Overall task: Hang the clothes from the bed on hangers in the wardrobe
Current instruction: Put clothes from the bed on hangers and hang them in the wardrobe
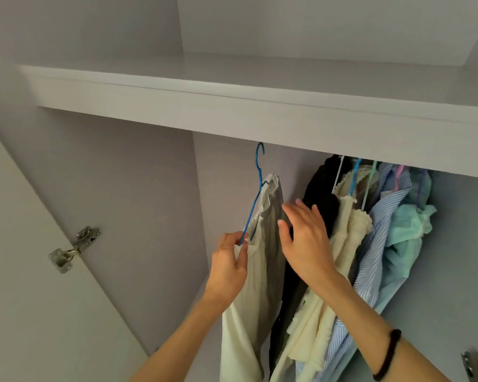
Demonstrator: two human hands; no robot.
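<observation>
My left hand (226, 267) pinched the lower end of the blue hanger (253, 205) and the edge of the beige garment (260, 271) on it. Its hook stood just under the wardrobe shelf (232, 106). My right hand (305, 241) was open, fingers spread, touching the beige garment beside the hanging clothes (370, 244).

A pale beige garment (262, 260) hangs long and loosely folded on a thin blue wire hanger (253, 205), whose hook reaches up under the white wardrobe shelf (232, 106). To its right, well bunched together, hang black, cream, blue-striped and mint clothes (370, 230) on coloured hangers.
</observation>
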